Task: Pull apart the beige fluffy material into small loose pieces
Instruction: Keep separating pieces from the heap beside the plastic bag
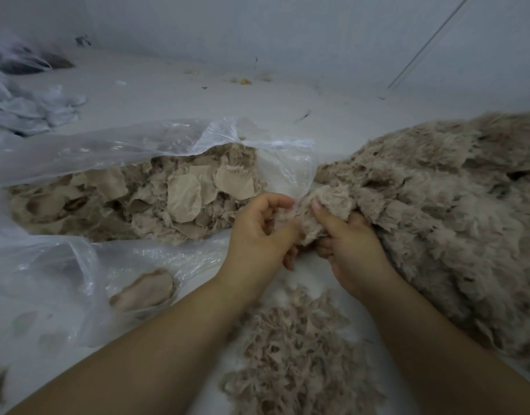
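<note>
A big heap of beige fluffy material (443,193) covers the right side of the white surface. At its left tip, my right hand (352,250) grips a tuft, thumb on top. Just left of it, my left hand (259,232) pinches the same tuft between curled fingers and thumb. The two hands nearly touch. Below them lies a pile of small loose beige pieces (296,351). The fingertips of both hands are partly hidden in the fluff.
A clear plastic bag (114,148) lies open on the left, filled with beige fabric scraps (156,199). More clear plastic (51,286) spreads at the lower left over a beige scrap (144,290). White crumpled material (27,106) sits far left. A wall stands behind.
</note>
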